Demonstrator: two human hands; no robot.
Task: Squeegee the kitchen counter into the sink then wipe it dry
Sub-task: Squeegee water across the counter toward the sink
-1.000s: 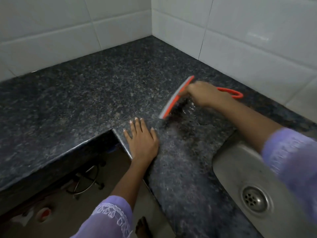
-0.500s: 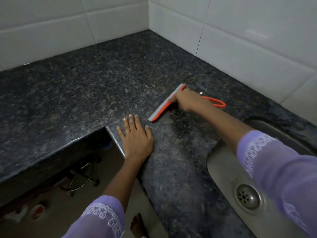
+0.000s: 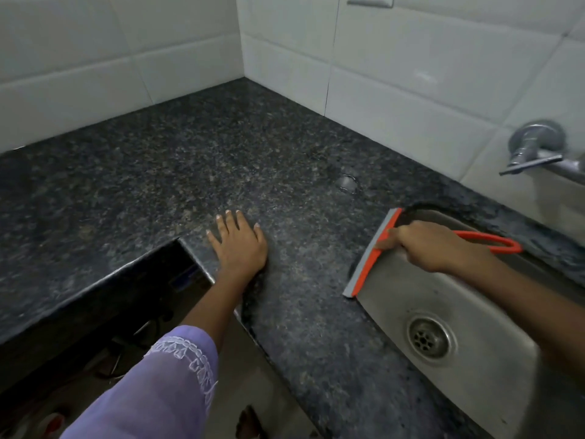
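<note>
The right forearm crossed the sink [image 3: 481, 375] and ran out of frame at the right edge, so that sleeve was not seen; the tap [image 3: 535, 150] was also cut off there, and the space below the worktop [image 3: 158, 172] was too dark to make out. Part of the squeegee [image 3: 372, 258] handle was hidden inside the right hand [image 3: 433, 245], whose grip was clamped around it just behind the blade, the orange loop sticking out past the wrist.

Half a second before, the blade had sat mid-worktop, close to the left hand's fingertips; now it lay along the sink's left rim, well apart from that hand, with its grey edge on the stone and the orange back over the basin. The left hand [image 3: 239, 245] had stayed flat (fingers spread, grip around nothing) by the inner corner of the worktop's cut-out.

A small puddle [image 3: 348, 183] remained between the blade's far end and the tiled wall [image 3: 411, 90]. The worktop stretched bare back to the wall corner and off to the left.
</note>
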